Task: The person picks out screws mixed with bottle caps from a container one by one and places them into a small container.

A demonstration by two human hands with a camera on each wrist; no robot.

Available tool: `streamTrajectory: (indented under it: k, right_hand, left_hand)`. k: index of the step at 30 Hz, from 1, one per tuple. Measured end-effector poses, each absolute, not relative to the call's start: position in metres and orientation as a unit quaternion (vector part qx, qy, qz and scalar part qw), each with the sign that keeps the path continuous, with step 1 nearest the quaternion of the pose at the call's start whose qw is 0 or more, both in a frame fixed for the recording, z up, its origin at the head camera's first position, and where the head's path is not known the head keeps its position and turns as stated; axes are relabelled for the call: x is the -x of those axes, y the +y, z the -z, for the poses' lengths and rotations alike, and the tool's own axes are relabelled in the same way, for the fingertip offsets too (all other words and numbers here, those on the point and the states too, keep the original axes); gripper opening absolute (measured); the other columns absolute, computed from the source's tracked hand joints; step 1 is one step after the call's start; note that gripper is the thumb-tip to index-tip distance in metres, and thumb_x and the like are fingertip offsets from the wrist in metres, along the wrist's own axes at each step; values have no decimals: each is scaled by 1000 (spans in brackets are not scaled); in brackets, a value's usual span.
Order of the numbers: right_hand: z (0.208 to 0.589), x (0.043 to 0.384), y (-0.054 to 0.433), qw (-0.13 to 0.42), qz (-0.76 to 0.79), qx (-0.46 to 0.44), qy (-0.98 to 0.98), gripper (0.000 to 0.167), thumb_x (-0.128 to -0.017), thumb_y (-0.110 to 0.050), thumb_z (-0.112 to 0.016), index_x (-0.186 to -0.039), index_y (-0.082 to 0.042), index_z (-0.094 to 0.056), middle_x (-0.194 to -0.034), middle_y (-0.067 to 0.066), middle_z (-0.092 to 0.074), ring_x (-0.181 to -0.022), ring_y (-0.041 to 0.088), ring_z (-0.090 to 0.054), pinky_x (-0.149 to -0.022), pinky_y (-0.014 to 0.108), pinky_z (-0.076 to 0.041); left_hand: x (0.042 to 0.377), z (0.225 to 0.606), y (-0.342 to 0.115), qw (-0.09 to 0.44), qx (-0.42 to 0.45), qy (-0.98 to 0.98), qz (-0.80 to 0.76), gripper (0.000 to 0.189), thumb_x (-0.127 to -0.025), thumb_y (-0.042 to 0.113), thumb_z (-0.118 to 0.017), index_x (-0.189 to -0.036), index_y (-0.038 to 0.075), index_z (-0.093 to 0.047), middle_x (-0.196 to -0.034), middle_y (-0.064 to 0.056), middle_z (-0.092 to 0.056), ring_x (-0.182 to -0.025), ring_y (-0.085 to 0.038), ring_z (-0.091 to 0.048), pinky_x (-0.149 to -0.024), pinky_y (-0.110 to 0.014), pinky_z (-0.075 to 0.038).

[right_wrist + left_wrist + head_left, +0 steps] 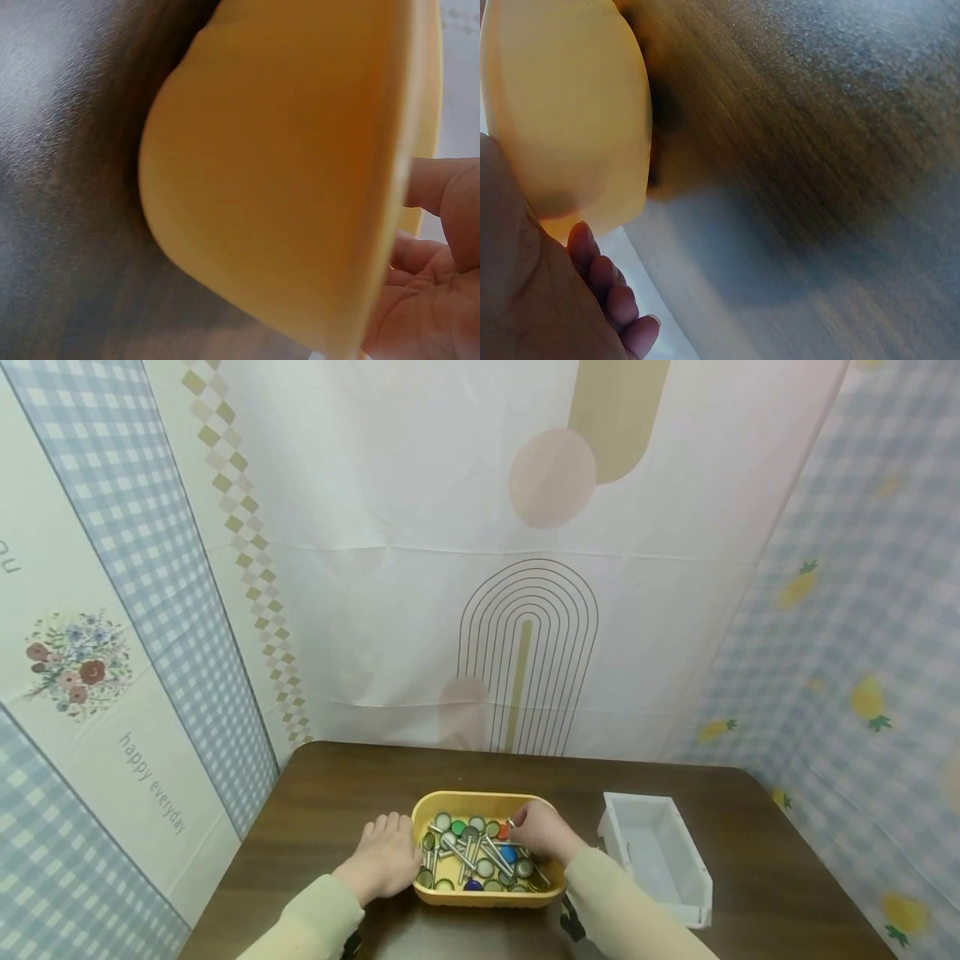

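On the table stands a yellow plastic tub (pixel 491 899), holding several bottle caps (pixel 507 853) in silver, green, blue and red, mixed with slim silver metal rods (pixel 460 852) that look like bolts. My left hand (pixel 386 856) lies against the tub's left side with its fingers extended; in the left wrist view its palm touches the yellow wall (pixel 570 112). Over the tub's right part, my right hand (pixel 543 828) pinches a small silver metal piece (pixel 511 822) whose exact kind is hidden by the fingers. The tub's wall (pixel 262 165) covers those fingertips in the right wrist view.
A white rectangular bin (pixel 652 852) stands right of the tub, beside my right forearm. The dark wooden table (pixel 337 777) ends at patterned cloth hangings (pixel 390 635) behind and on both sides.
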State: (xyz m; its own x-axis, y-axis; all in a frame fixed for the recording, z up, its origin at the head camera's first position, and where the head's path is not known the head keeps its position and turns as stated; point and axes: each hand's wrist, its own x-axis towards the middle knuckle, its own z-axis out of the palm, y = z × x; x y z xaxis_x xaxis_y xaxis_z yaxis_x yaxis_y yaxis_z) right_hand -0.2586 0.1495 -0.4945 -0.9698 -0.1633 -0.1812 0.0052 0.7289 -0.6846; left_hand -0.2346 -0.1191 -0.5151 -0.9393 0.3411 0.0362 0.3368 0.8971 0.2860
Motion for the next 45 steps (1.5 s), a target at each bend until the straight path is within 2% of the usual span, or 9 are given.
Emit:
streamTrajectory:
  k: [7,16,19,23,30,35,39,43,45]
  right_hand:
    - [503,260,149,69,336,41,938,46,-88,-10,-66,-52,-17,-38,-46,-7,-31,-40,9,-33,-40,25,-30]
    - [508,262,142,5,246,79,966,44,-74,9,-54,-48,-18,-29,-45,-9,-19,-41,10,-21,-42,25,-21]
    - [510,264,139,-24,202,91,975,41,-73,11,-52,-50,-17,-32,-48,-6,-25,-45,12,-25,-46,28,-30]
    - [511,262,136,-40,172,85,981,30,-79,9,-52,-59,-11,-42,-56,0,-40,-52,16,-38,-59,34,-44]
    - [513,261,135,-46,151,80,984,20,-84,6,-53,-69,-8,-51,-62,2,-47,-57,16,-46,-63,38,-48]
    - [514,261,135,-41,158,69,984,21,-83,6,-54,-68,-8,-51,-61,2,-49,-56,16,-46,-61,37,-47]
    - [512,261,137,-29,193,52,979,26,-78,5,-59,-61,-11,-48,-57,1,-45,-54,16,-42,-55,34,-42]
    - [507,260,140,-1,278,40,960,36,-78,2,-62,-54,-14,-40,-51,-3,-33,-47,13,-33,-46,29,-32]
    - [503,257,142,30,346,41,937,31,-82,-1,-62,-56,-10,-48,-51,-3,-39,-45,12,-35,-44,28,-31]
  left_hand:
    - [234,514,-119,13,-172,975,-143,23,-89,24,-52,-96,3,-46,-87,-8,-37,-85,-26,-36,-79,-47,-31]
    - [234,516,-119,10,-168,975,-142,23,-89,24,-51,-96,3,-46,-87,-7,-37,-85,-26,-36,-79,-47,-31]
    - [235,516,-119,7,-166,975,-146,22,-88,23,-51,-95,3,-46,-87,-8,-37,-85,-26,-35,-79,-47,-31]
    - [235,516,-119,9,-164,975,-147,22,-89,24,-51,-96,3,-46,-88,-7,-37,-85,-26,-35,-80,-47,-31]
    - [235,514,-118,25,-159,977,-141,24,-90,25,-50,-99,3,-46,-89,-8,-37,-86,-26,-35,-81,-46,-31]
    - [235,515,-117,16,-160,976,-146,23,-89,23,-49,-98,3,-46,-89,-8,-37,-87,-27,-36,-82,-47,-31]
    - [236,518,-117,5,-162,976,-146,21,-89,23,-48,-97,3,-46,-88,-8,-37,-87,-27,-36,-83,-48,-31]
    - [235,517,-117,4,-163,975,-148,21,-88,22,-48,-96,2,-46,-88,-9,-37,-87,-28,-36,-82,-49,-31]
    - [234,517,-117,8,-160,977,-144,23,-89,23,-49,-98,2,-47,-88,-8,-38,-87,-28,-37,-83,-48,-32]
